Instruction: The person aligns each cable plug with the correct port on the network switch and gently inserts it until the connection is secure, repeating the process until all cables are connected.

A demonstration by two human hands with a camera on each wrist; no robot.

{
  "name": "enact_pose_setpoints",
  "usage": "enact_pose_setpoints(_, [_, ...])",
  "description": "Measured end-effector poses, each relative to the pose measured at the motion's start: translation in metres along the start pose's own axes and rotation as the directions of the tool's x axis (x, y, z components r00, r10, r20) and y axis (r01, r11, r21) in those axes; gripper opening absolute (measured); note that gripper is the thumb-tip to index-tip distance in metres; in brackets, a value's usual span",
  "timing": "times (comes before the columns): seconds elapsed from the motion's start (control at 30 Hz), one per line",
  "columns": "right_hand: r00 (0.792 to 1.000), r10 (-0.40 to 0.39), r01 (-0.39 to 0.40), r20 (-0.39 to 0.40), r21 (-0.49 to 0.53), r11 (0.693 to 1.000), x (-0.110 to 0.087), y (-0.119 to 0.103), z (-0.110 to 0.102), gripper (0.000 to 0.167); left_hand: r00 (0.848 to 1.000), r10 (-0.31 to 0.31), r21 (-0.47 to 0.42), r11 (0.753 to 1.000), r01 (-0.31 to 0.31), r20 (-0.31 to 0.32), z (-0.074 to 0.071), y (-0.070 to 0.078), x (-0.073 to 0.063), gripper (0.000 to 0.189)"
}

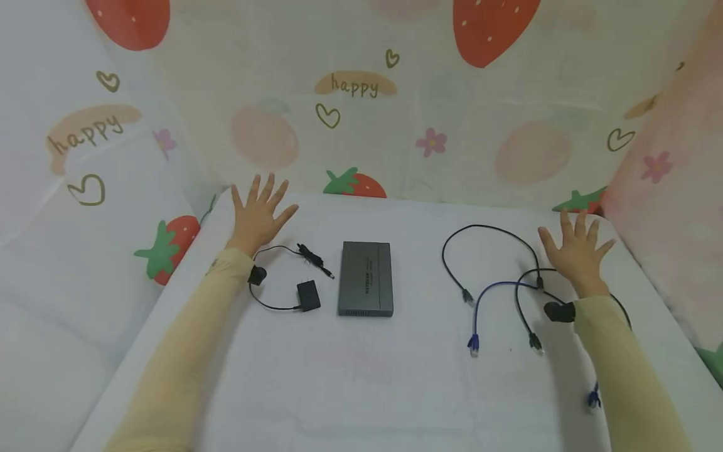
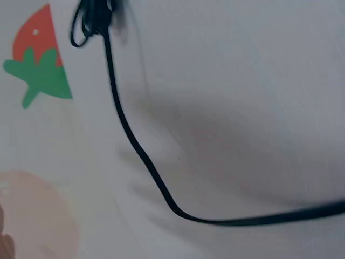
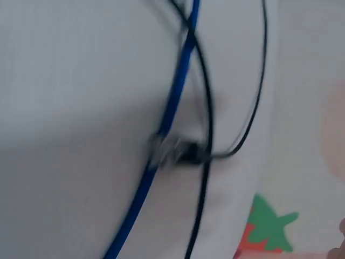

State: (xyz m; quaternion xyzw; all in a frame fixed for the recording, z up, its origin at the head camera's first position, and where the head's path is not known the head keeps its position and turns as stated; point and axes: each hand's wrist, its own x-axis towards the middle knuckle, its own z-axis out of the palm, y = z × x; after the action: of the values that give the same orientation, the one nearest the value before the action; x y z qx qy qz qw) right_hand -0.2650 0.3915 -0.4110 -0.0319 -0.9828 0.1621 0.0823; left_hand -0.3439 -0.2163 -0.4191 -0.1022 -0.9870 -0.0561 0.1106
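Note:
In the head view my left hand [image 1: 257, 216] is held over the table's back left with its fingers spread, holding nothing. Below it lies a black power adapter [image 1: 308, 295] with a cord and a tied bundle [image 1: 312, 256] ending in a barrel plug. A dark grey Netgear network switch [image 1: 366, 279] lies flat mid-table. My right hand [image 1: 578, 254], fingers also spread and holding nothing, is above black Ethernet cables [image 1: 480, 226] and a blue Ethernet cable [image 1: 476, 320]. My right forearm hides part of these cables. In the left wrist view the adapter's cord [image 2: 140, 151] curves across the cloth.
White cloth covers the table [image 1: 361, 376]. Behind it hangs a strawberry-print curtain [image 1: 361, 144], which also rises along the left and right sides. A blue cable plug [image 1: 594, 398] lies beside my right forearm. In the right wrist view, a clear-tipped plug [image 3: 186, 153] touches the blue cable.

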Motion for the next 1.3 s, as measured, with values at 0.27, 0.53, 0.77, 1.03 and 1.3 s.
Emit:
enact_pose_setpoints(0.27, [0.991, -0.128, 0.132, -0.036, 0.151, 0.980, -0.007, -0.054, 0.013, 0.071, 0.992, 0.090, -0.170, 0.983, -0.074, 0.091, 0.003, 0.022, -0.022, 0.059])
enact_pose_setpoints(0.53, [0.968, -0.250, 0.249, -0.027, 0.240, 0.938, -0.032, -0.110, 0.038, 0.059, 0.964, 0.242, -0.326, 0.925, -0.196, 0.108, 0.007, 0.062, -0.041, 0.052])
enact_pose_setpoints(0.77, [0.938, -0.342, 0.316, 0.056, 0.265, 0.911, -0.057, -0.154, 0.063, 0.059, 0.910, 0.392, -0.443, 0.845, -0.299, 0.134, 0.016, 0.079, -0.040, 0.051])
enact_pose_setpoints(1.03, [0.863, -0.493, 0.454, 0.109, 0.260, 0.852, -0.082, -0.196, 0.085, 0.062, 0.874, 0.431, -0.549, 0.797, -0.250, 0.227, 0.029, 0.079, -0.024, 0.056])
enact_pose_setpoints(1.3, [0.827, -0.530, 0.484, 0.188, 0.242, 0.841, -0.099, -0.220, 0.108, 0.079, 0.800, 0.469, -0.579, 0.792, -0.194, 0.374, 0.035, 0.086, -0.010, 0.078])
